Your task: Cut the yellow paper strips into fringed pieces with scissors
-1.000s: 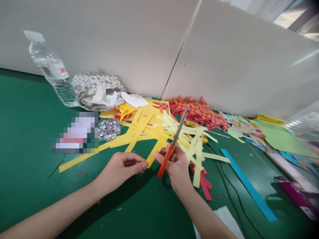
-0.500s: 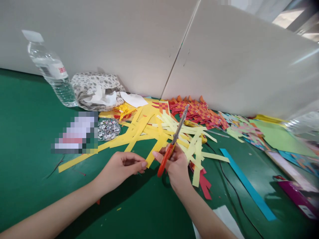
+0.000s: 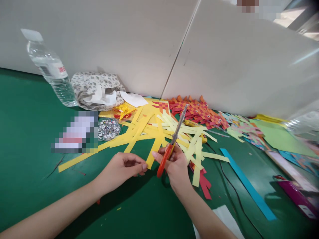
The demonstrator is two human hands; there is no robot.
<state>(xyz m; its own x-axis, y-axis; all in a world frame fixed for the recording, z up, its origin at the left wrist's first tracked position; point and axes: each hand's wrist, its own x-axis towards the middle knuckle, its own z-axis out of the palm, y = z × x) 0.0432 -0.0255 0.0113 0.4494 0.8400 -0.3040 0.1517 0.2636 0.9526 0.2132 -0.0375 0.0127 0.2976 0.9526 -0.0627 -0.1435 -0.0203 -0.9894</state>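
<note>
Scissors (image 3: 164,162) with orange handles sit in the curled right hand (image 3: 178,167), blades pointing away, the thumb tip at the edge of a yellow strip (image 3: 153,152). The left hand (image 3: 128,166), nearly closed, pinches that strip's near corner, just left of the scissors. Green tabletop (image 3: 139,212) runs below both hands and out beyond the left forearm. Past the fingertips, a heap of paper strips (image 3: 146,124) reaches toward a grey partition (image 3: 119,43) that bounds the far edge. Right of the right hand lie a blue strip (image 3: 247,184) and, farther out, a purple object (image 3: 295,197); beyond the left hand stands a bottle (image 3: 53,71).
</note>
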